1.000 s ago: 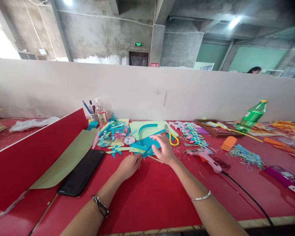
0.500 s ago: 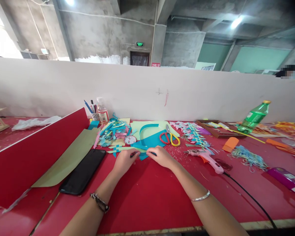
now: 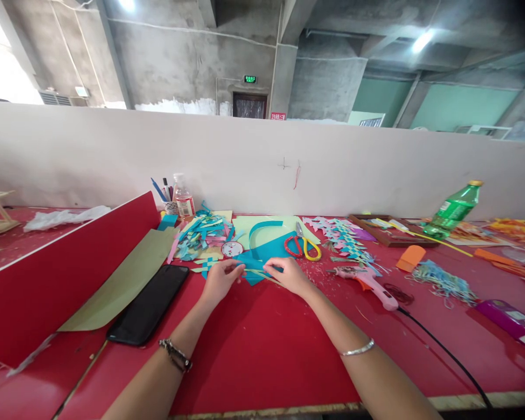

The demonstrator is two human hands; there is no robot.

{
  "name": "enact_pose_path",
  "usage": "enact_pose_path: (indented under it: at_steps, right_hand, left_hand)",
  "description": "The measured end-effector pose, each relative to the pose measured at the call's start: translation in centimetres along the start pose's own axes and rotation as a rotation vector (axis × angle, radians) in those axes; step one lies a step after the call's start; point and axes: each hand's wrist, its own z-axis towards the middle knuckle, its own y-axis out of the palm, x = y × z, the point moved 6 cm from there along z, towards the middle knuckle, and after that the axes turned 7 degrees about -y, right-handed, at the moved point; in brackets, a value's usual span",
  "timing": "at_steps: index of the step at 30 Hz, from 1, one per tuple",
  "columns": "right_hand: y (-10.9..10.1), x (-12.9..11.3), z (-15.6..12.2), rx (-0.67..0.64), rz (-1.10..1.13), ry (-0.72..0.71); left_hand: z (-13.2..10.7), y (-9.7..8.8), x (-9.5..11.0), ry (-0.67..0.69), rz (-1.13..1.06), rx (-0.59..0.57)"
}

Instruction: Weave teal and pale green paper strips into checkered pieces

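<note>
My left hand [image 3: 220, 280] and my right hand [image 3: 290, 275] face each other above the red table. Between their pinched fingertips runs a blue paper strip [image 3: 254, 265], held at both ends. Below it lie pale green paper strips [image 3: 265, 276] woven with blue ones; fingers partly hide them. Left of my left hand, a woven blue-and-green end [image 3: 205, 266] sticks out. Just behind are a blue paper sheet [image 3: 271, 248], a curled blue strip [image 3: 262, 226] and a small round tin [image 3: 231, 249]. Scissors [image 3: 305, 246] with red and yellow handles rest on the sheet.
A black phone [image 3: 147, 306] and a green sheet [image 3: 120, 286] lie left, beside a red divider [image 3: 79, 274]. Cut strips [image 3: 205, 234] are heaped behind. To the right are a pink glue gun [image 3: 370, 281] with cord, woven paper pieces [image 3: 343, 239] and a green bottle [image 3: 452, 210].
My hands have shifted slightly, with fingers rolled upward. The blue strip between them now shows more, and the pale green strips beneath reach further toward my right hand.
</note>
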Motion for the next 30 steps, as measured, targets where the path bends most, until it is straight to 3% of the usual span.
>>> enact_pose_path:
  at_steps: [5,11,19,30]
  right_hand:
    - [-0.2,0.1,0.0,0.021,-0.013,0.015]
    - [-0.6,0.1,-0.1,0.035,0.017,0.025]
    - [-0.7,0.3,-0.1,0.053,0.008,0.018]
    - [-1.4,0.9,-0.2,0.100,0.031,0.043]
  left_hand:
    - [0.3,0.1,-0.7,-0.051,-0.045,-0.036]
    - [0.0,0.0,-0.1,-0.130,-0.199,-0.075]
    - [0.1,-0.2,-0.5,-0.200,-0.319,-0.030]
    - [0.1,-0.2,-0.8,-0.281,-0.466,-0.063]
